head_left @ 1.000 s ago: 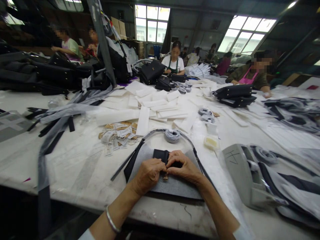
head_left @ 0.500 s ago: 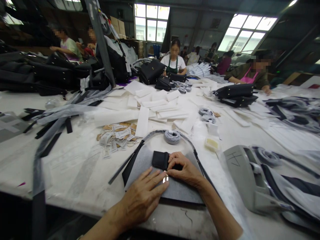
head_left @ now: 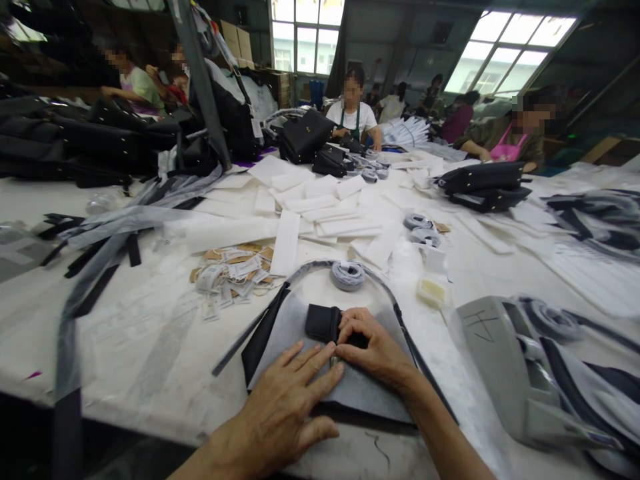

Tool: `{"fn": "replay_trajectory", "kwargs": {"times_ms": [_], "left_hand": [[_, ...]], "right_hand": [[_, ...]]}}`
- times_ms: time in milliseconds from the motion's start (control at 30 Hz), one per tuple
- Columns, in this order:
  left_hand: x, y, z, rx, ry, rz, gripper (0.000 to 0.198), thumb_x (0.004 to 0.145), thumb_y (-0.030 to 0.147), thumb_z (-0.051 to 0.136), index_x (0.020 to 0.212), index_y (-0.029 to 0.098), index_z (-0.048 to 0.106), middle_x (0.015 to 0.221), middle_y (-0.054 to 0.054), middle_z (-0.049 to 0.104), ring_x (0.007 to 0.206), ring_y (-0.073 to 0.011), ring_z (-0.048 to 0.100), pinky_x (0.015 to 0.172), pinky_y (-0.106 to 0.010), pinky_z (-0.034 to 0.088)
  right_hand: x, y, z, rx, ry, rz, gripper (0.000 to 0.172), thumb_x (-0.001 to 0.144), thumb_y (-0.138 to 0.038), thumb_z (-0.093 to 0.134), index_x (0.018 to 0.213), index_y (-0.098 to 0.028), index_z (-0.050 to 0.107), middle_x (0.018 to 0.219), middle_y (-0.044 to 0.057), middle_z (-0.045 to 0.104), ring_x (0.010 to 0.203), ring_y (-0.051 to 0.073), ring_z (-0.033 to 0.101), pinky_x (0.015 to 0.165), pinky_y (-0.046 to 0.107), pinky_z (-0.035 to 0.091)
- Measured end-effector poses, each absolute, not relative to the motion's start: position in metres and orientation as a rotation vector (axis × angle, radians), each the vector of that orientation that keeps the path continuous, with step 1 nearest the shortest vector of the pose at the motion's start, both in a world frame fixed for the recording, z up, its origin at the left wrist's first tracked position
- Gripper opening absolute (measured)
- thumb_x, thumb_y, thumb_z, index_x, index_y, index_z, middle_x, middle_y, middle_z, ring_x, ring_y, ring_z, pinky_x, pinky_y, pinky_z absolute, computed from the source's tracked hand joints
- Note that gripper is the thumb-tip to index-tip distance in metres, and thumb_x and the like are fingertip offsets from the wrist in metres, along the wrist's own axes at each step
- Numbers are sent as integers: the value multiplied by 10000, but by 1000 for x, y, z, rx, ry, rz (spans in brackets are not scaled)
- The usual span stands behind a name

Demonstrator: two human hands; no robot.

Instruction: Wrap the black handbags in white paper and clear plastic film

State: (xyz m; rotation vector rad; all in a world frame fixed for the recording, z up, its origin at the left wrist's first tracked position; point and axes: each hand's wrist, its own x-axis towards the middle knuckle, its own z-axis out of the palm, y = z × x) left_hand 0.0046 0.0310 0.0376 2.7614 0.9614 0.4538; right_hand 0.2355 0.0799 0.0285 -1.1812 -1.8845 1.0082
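A handbag (head_left: 287,333) with a pale grey covering over its face lies flat before me, its black edges showing. Its handle arches away across the table, around a wrapped coil of strap (head_left: 347,275). On the bag's face is a small black flap (head_left: 320,322). My left hand (head_left: 287,400) rests on the covering, fingers spread, fingertips near a small shiny metal fitting (head_left: 335,361). Thumb and forefinger of my right hand (head_left: 373,343) are pinched together beside the flap's lower right edge, just above the fitting. What sits between those fingertips is hidden.
Paper tags (head_left: 233,273) lie beyond the bag to the left, white sheets (head_left: 320,213) farther back. A grey tape dispenser-like device (head_left: 495,373) stands at right, near a yellowish block (head_left: 434,292). Wrapped straps (head_left: 95,280) trail over the left edge. Co-workers sit across the table.
My left hand's fingertips have moved slightly up and right, covering more of the metal fitting. My right hand keeps its pinch in nearly the same place. The view has shifted slightly.
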Motion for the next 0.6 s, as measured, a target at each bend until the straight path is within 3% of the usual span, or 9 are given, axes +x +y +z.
{"fn": "replay_trajectory", "kwargs": {"times_ms": [100,333,600], "left_hand": [[8,34,42,2727,975,398,750,826,608,679,1449,273,430,1515,-105,446,1324,-279,509,1124,-464,394],[7,38,46,2825,848,366,781,833,396,751,1472,160,371,1474,-135,488,1360,-280,461,1149,-454,377],[10,34,41,2879,901,227,789,853,570,672,1480,202,367,1493,-119,472,1318,-298,510,1094,-455,415]], "right_hand": [[235,81,27,-1177,-1883,987,98,770,-169,754,752,-215,669,988,37,612,1033,211,559,952,352,431],[232,82,32,-1211,-1856,1004,121,754,-105,731,738,-208,670,970,32,599,1010,203,557,938,352,426],[233,84,25,-1181,-1890,929,155,749,-58,699,736,-207,660,931,18,602,982,191,555,904,336,421]]}}
